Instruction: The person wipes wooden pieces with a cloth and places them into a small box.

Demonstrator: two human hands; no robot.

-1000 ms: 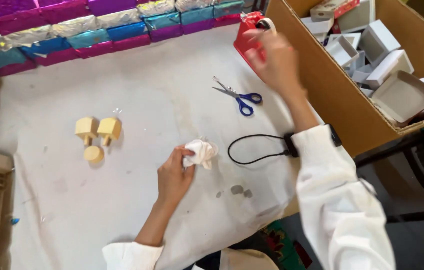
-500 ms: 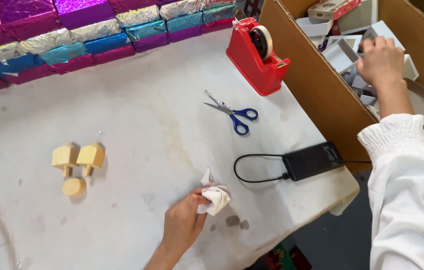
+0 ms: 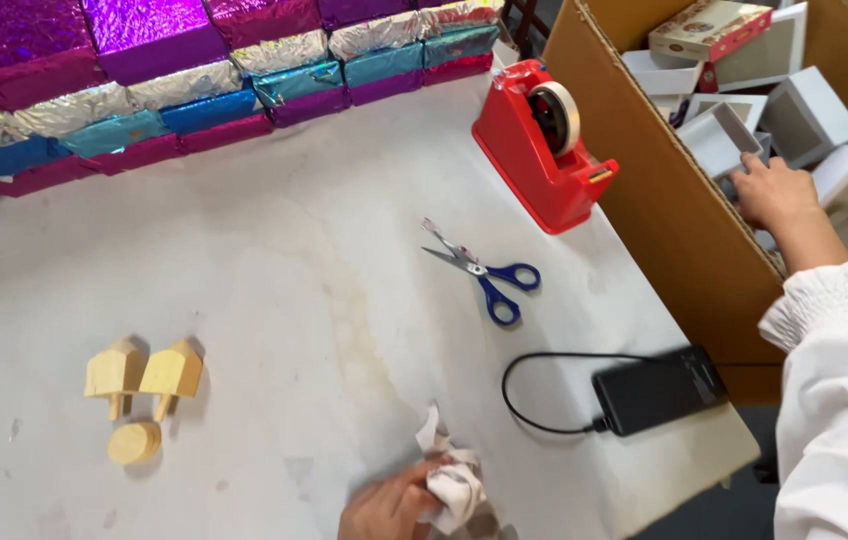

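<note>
Far left I see foil boxes [image 3: 144, 90], nearer, wooden pieces [image 3: 144, 375]. At the near edge my left hand [image 3: 389, 510] has its fingers curled, pinching a crumpled cloth [image 3: 454, 485]; it looks soft and light, best grabbed by the bunch. Right of the scissors [image 3: 489, 275] and dispenser [image 3: 544, 140], my right hand [image 3: 779, 195] reaches into the carton [image 3: 664, 210], touching a small box [image 3: 719, 140]; I can't tell its finger spread.

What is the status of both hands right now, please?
Left hand grips crumpled white wrap on the table. Right hand inside cardboard carton, among small white boxes. Nothing blocking.
</note>
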